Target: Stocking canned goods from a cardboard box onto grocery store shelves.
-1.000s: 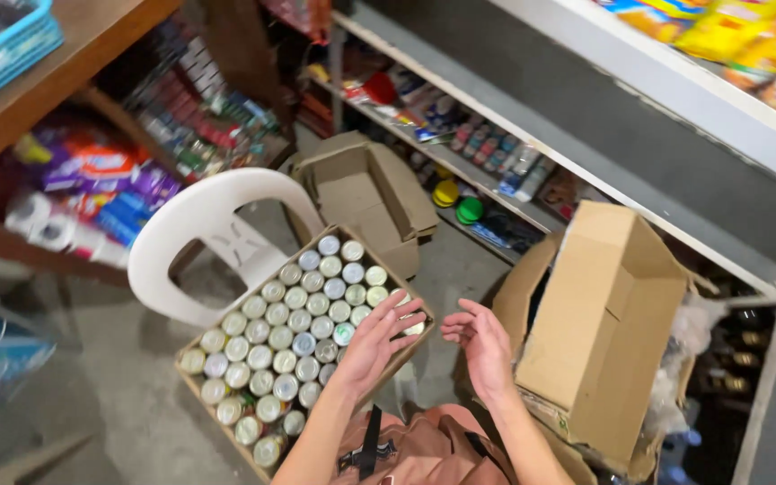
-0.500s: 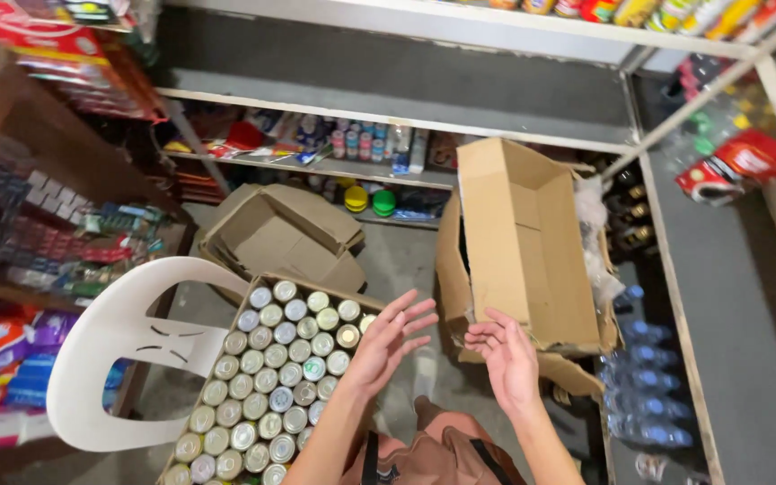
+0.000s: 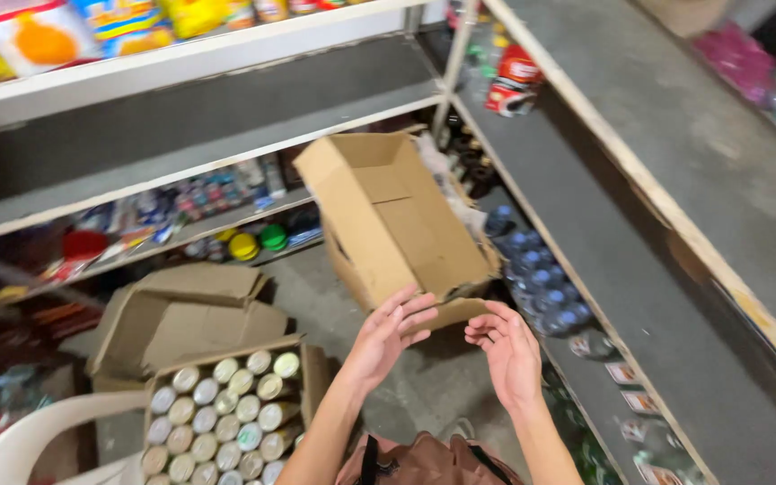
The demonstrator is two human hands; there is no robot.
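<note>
Cardboard fills the scene: a tray of cans (image 3: 226, 409) rests on a white chair (image 3: 29, 445) down-left of the left hand (image 3: 388, 337), with a flattened box (image 3: 181, 319) behind it. Both hands are released, fingers spread, grasping nothing. The empty box (image 3: 388, 216) lies tipped on its side just beyond the fingertips, its flap about touching the left hand. Right hand (image 3: 507, 352) hovers just beside it. Bottles (image 3: 536, 278) crowd the shelf (image 3: 639, 296) farther right.
</note>
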